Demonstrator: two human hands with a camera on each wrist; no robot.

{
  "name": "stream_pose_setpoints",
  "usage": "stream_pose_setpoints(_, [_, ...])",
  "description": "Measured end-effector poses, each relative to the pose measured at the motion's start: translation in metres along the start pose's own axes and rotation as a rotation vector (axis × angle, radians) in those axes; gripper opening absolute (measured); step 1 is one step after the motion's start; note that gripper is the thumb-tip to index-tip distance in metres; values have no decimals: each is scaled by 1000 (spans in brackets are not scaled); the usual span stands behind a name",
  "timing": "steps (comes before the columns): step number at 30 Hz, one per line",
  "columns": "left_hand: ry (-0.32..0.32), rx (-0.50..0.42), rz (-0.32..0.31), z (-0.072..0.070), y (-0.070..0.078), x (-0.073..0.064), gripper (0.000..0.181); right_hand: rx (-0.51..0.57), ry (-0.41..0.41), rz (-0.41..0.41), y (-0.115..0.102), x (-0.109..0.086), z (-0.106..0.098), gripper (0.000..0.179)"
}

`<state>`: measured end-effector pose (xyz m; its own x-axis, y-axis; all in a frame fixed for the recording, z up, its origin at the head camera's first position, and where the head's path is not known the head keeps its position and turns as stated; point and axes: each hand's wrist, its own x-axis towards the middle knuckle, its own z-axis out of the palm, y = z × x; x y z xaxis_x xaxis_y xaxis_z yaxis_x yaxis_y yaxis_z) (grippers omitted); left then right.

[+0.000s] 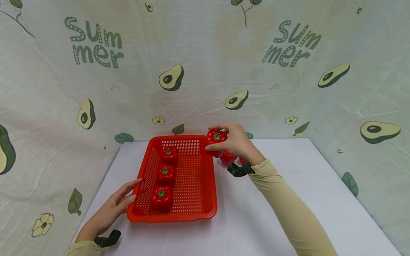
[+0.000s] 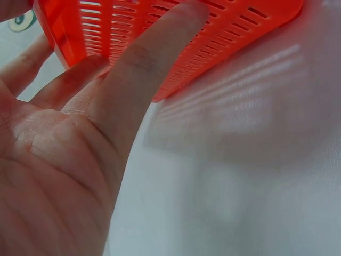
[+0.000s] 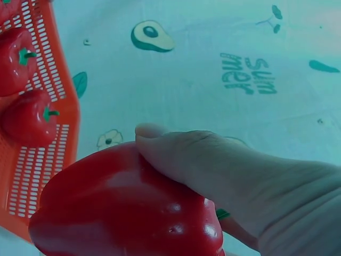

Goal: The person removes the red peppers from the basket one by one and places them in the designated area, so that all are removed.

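My right hand (image 1: 236, 141) grips a red bell pepper (image 1: 216, 136) at the right rim of a red plastic basket (image 1: 171, 218). In the right wrist view the thumb (image 3: 181, 154) lies along the shiny side of this pepper (image 3: 122, 208); the other fingers are mostly hidden. Three more red bell peppers with green stems stand in a row along the basket's left side: a far one (image 1: 170, 154), a middle one (image 1: 166, 174) and a near one (image 1: 162, 197). My left hand (image 1: 112, 207) rests with extended fingers against the basket's left side, its thumb touching the slotted wall (image 2: 229, 32).
More red peppers (image 1: 228, 158) lie on the white table (image 1: 255, 227) just right of the basket, partly hidden by the right hand and wrist. A printed cloth (image 1: 201, 48) with avocados and lettering hangs behind and at both sides of the table.
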<state>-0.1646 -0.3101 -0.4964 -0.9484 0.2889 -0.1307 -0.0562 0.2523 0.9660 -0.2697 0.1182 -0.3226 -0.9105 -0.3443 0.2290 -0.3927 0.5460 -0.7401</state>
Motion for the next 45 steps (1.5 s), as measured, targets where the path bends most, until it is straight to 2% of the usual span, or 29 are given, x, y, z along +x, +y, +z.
stream_pose_setpoints(11, [-4, 0, -2, 0, 0, 1, 51, -54, 46, 19, 10, -18, -20, 57])
stream_pose_setpoints(18, [-23, -8, 35, -2, 0, 0, 51, -46, 58, 70, 21, -29, -28, 60])
stream_pose_setpoints(25, [-12, -3, -1, -1, -1, 0, 51, -50, 70, 98, 36, -40, -34, 61])
stream_pose_setpoints(32, [-10, -7, 16, -2, -1, 1, 51, -77, 92, 130, 51, -47, -41, 63])
stream_pose_setpoints(40, [-2, -9, 5, 0, 0, 0, 51, -112, 120, 151, 68, -56, -43, 61])
stream_pose_setpoints(42, [-8, -8, 16, -1, -1, 0, 52, -113, 131, 159, 74, -59, -44, 61])
stream_pose_setpoints(45, [-43, -20, 80, -3, -2, 0, 52, -110, 153, 166, 83, -62, -45, 60])
